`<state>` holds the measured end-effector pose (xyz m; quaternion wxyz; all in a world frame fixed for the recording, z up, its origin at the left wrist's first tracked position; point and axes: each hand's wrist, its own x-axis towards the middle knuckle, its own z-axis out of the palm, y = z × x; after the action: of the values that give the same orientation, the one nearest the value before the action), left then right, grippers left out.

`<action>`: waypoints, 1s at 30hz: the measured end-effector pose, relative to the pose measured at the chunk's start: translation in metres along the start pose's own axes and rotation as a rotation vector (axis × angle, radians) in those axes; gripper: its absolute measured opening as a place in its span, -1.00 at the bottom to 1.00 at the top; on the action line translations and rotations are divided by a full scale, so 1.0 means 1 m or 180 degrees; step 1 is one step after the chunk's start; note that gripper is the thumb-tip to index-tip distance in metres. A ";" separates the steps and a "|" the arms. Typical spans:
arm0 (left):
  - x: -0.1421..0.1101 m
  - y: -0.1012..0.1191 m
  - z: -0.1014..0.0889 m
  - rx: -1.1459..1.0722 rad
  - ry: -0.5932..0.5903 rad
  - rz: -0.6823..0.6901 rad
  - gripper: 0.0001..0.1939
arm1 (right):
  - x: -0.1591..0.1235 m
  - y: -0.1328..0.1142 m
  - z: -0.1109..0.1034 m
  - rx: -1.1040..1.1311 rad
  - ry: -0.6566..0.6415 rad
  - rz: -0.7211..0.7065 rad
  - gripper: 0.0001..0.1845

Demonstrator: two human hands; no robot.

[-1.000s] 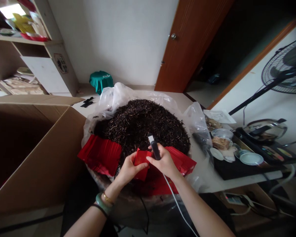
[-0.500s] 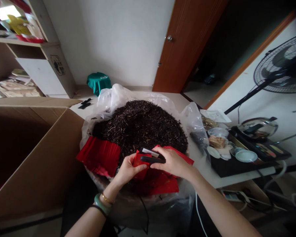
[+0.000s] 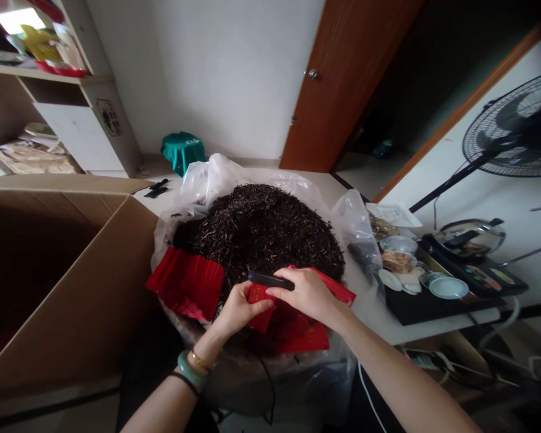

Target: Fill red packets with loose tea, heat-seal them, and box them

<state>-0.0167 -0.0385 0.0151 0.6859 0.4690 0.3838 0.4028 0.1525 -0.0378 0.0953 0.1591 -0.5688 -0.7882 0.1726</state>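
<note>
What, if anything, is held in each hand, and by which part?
Left hand: a red packet, pinched across its middle. Right hand: a black device, by its right end.

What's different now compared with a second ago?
The right hand has turned the black clamp-like tool leftward across the red packet, its halves now looking shut. Nothing was let go. The left hand still holds the packet; the cardboard box stays put.

1. Packet [image 3: 258, 293]: red
2. Handheld tool [image 3: 268, 280]: black
3. Cable [image 3: 369, 394]: white
4. Packet stack [image 3: 189, 281]: red
5. Leaf pile [image 3: 265, 225]: near-black, brown flecks
6. Plastic bag [image 3: 359, 225]: cloudy white
7. Bangle [image 3: 191, 369]: pale green; bracelet [image 3: 201, 361]: gold; wristband [image 3: 183, 381]: black
8. Box [image 3: 72, 288]: tan
9. Cloth [image 3: 183, 154]: teal, white lettering
10. Door [image 3: 338, 84]: reddish-brown, pale streaks
11. Fan [image 3: 516, 127]: black
</note>
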 end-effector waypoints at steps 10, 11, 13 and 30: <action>-0.001 -0.001 -0.001 0.0002 -0.0047 -0.0011 -0.53 | -0.002 0.000 -0.002 0.0127 0.0037 0.0003 -0.78; -0.001 0.000 -0.001 0.0012 -0.0050 -0.0017 -0.53 | -0.002 0.001 -0.003 0.0271 0.0023 0.0031 -0.77; -0.001 0.001 -0.001 0.0002 -0.0071 -0.0029 -0.52 | -0.002 0.004 -0.006 0.0658 0.0040 0.0087 -0.70; -0.001 0.001 -0.001 0.0041 -0.0093 -0.0046 -0.51 | -0.002 0.013 0.001 0.0933 0.0057 0.0016 -0.84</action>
<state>-0.0178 -0.0389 0.0157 0.6913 0.4764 0.3797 0.3885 0.1637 -0.0363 0.0881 0.2471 -0.5430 -0.7517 0.2811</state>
